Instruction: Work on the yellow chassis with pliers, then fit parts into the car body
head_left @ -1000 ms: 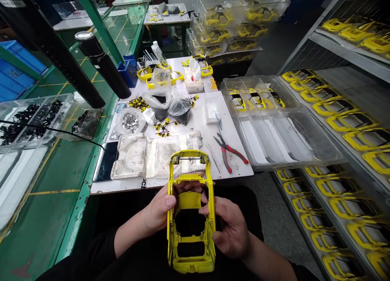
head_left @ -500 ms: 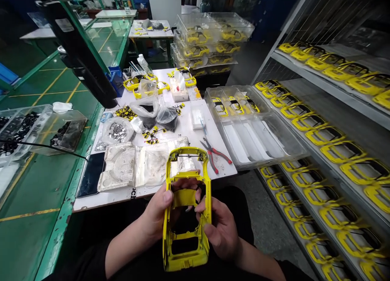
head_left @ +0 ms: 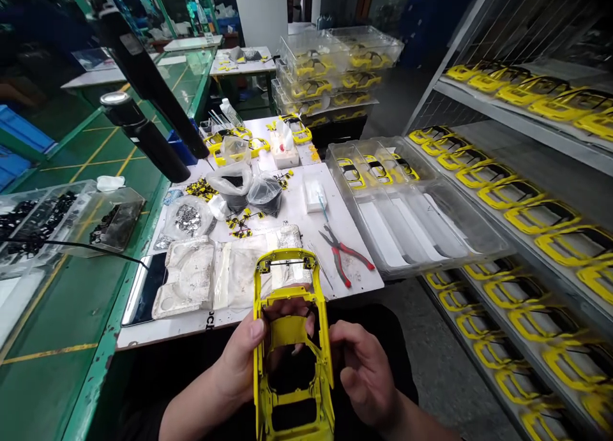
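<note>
A yellow toy car body shell stands upright over my lap, its hollow inside facing me. My left hand grips its left edge, thumb on the rim and fingers behind the window opening. My right hand hovers just off the shell's right edge with its fingers loosely curled and nothing visible in them.
Beyond the shell lies a white work board with red-handled pliers, bags of small parts, foam pads and a phone. A clear tray sits to the right, beside shelves of yellow shells. Black tubes hang at left.
My right hand has let go of the shell's right side and drawn slightly away. The left hand keeps its hold. The view has shifted a little.
</note>
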Motion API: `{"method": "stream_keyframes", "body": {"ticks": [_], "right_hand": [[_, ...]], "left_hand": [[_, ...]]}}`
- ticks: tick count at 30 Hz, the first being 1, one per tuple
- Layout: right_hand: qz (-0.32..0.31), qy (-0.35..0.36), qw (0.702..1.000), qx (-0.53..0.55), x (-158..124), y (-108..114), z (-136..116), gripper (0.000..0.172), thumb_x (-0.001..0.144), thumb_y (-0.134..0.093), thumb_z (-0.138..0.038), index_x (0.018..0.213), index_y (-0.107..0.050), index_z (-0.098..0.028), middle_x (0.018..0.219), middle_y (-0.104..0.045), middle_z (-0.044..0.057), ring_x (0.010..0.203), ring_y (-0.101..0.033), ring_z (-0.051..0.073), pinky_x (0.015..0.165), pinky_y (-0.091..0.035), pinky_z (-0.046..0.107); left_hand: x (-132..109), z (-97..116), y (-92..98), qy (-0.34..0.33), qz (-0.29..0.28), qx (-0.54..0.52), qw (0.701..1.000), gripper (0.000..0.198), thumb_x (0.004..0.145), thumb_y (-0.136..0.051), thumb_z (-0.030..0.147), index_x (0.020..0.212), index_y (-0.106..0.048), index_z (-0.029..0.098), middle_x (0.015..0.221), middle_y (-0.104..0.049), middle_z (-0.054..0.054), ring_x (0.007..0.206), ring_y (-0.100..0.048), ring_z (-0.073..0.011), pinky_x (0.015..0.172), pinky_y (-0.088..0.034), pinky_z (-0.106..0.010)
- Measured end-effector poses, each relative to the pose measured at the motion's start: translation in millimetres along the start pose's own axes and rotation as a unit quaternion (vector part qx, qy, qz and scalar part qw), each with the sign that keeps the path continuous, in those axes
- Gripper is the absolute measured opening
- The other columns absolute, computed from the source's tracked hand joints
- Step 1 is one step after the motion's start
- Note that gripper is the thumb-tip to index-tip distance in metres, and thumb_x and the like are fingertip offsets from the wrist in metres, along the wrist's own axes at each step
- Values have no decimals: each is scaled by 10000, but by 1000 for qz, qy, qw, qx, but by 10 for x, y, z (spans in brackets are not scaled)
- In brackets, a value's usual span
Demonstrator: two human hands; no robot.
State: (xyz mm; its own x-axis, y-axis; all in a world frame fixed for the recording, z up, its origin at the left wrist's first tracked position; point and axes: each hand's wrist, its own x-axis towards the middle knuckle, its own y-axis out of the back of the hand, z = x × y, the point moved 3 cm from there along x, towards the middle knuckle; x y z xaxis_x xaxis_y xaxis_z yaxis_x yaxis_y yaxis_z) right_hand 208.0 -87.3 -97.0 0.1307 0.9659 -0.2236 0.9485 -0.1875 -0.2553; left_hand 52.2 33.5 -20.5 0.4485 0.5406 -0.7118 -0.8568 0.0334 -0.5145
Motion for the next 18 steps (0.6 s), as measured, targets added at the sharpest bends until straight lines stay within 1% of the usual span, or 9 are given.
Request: {"method": "stream_keyframes", "body": {"ticks": [2, 3, 6, 8, 10, 12, 14, 15, 18], "right_hand": [[4, 8, 1000, 14, 43, 42, -34, 537, 1057, -643, -754, 1178, -765, -245, 846, -724, 52, 679, -663, 202, 626, -580, 326], [0, 8, 1000, 19, 58, 52, -41, 533, 1055, -652, -751, 1185, -773, -249, 861, -730, 54, 693, -667, 205, 640, -583, 331], [-31, 3, 999, 37, 84, 31, -35, 597, 1013, -690, -803, 1224, -795, -255, 914, -745, 69, 753, -686, 232, 700, -599, 363], [-33, -7, 997, 65, 104, 5, -26, 600, 1002, -701, -809, 1205, -808, -255, 872, -710, 57, 732, -659, 225, 679, -574, 356], [9, -30, 993, 111, 145, 17, -29, 510, 1064, -660, -738, 1153, -810, -259, 801, -661, 30, 675, -614, 190, 629, -525, 318], [71, -49, 984, 156, 213, 87, -85, 414, 1141, -596, -613, 1096, -801, -256, 752, -630, 15, 641, -590, 165, 592, -489, 284], [105, -37, 979, 171, 306, 214, -250, 355, 1175, -577, -511, 1082, -801, -253, 739, -629, 11, 642, -596, 157, 585, -486, 270], [103, -19, 981, 165, 358, 292, -385, 324, 1178, -593, -482, 1097, -809, -255, 751, -642, 13, 653, -607, 156, 595, -496, 272], [41, 41, 990, 130, 489, 524, -960, 259, 1179, -643, -473, 1212, -838, -306, 829, -722, 15, 723, -678, 156, 665, -551, 290]], "left_hand": [[1, 15, 2, -6, -13, -4, 1000, 554, 968, -872, 620, 1319, -871, 193, 1155, -812, -141, 967, -764, -248, 841, -640, -295], [0, 21, 3, -10, -23, -7, 1000, 533, 985, -858, 618, 1318, -873, 202, 1156, -818, -136, 978, -770, -241, 872, -648, -293], [-2, 30, 0, -19, -49, -6, 999, 495, 1016, -836, 610, 1335, -867, 233, 1204, -826, -131, 1070, -792, -254, 986, -659, -325], [6, 36, -16, -26, -60, 2, 998, 497, 1026, -827, 605, 1357, -857, 235, 1222, -825, -140, 1124, -798, -274, 1034, -656, -353], [31, 54, -43, -34, -63, 13, 997, 501, 1033, -812, 606, 1356, -858, 226, 1224, -825, -146, 1145, -799, -285, 1065, -651, -369], [68, 100, -83, -43, -57, 26, 997, 515, 1033, -800, 621, 1337, -869, 211, 1189, -831, -144, 1116, -797, -273, 1058, -650, -355], [105, 173, -140, -41, -46, 47, 997, 573, 1013, -806, 662, 1313, -884, 180, 1142, -838, -148, 1060, -793, -258, 1008, -657, -323], [118, 219, -175, -36, -41, 57, 997, 607, 992, -820, 684, 1301, -891, 167, 1120, -842, -154, 1029, -793, -257, 964, -666, -312], [138, 365, -294, -14, -20, 89, 996, 635, 920, -896, 687, 1267, -906, 156, 1081, -855, -168, 977, -808, -280, 890, -693, -326]]}}
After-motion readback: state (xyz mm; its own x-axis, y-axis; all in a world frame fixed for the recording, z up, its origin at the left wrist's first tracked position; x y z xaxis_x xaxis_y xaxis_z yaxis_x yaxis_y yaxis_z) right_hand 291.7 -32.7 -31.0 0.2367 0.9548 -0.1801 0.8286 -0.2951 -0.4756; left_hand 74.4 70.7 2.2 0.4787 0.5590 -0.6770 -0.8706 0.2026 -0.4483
